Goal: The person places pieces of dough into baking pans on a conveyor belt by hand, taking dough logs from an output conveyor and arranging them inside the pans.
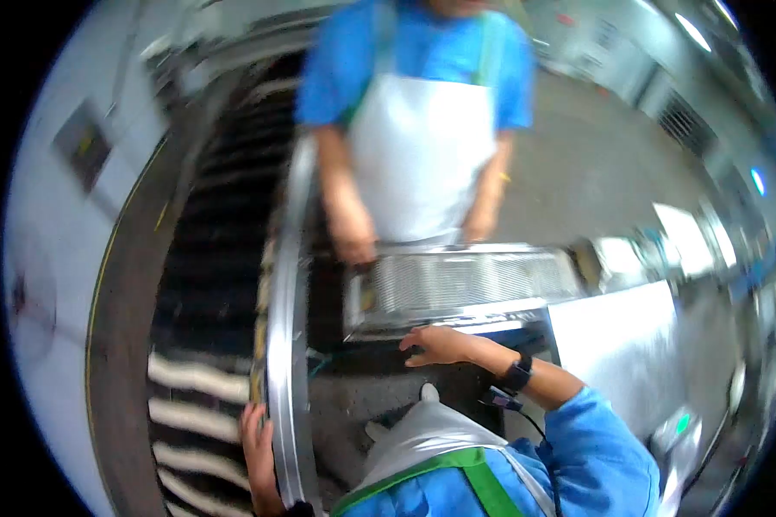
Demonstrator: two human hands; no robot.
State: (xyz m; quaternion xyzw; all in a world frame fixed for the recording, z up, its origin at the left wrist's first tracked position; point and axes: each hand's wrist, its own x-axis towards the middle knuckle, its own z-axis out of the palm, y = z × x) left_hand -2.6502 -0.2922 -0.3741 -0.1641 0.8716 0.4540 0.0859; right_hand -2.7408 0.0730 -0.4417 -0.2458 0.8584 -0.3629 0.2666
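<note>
A mesh tray (474, 280) with a bright metal rim lies crosswise between two workers in a production area, its near edge at the bent fingers of the camera wearer's right hand (435, 344). Those fingers are released, thumb and fingertips parted around nothing visible; whether they touch the rim (444, 325) cannot be told. The mesh spreads beyond the fingertips and off to the right, while the tray's left end sits just beside a long metal rail (288, 345). The wearer's left hand (257, 439), well apart from the tray, is at the outer side of that rail, fingers extended and unclenched, beside a dark conveyor bed (211, 284) carrying pale strips (197, 376); the nearest strips end close to the fingertips. Across the tray, a co-worker (431, 138) in a blue top and white apron has one hand (352, 234) at the left end and the other (481, 224) near the far edge, both blurred and apart from the wearer's own. A flat metal surface (616, 336) borders the tray's near right corner, beyond the wearer's forearm and dark wristband (518, 372). Between rail and forearm, open floor (353, 396) gives the right hand room on its near and left sides; ahead, the rim bounds it. The left hand has the rail on its inner side and the strips on its outer.
</note>
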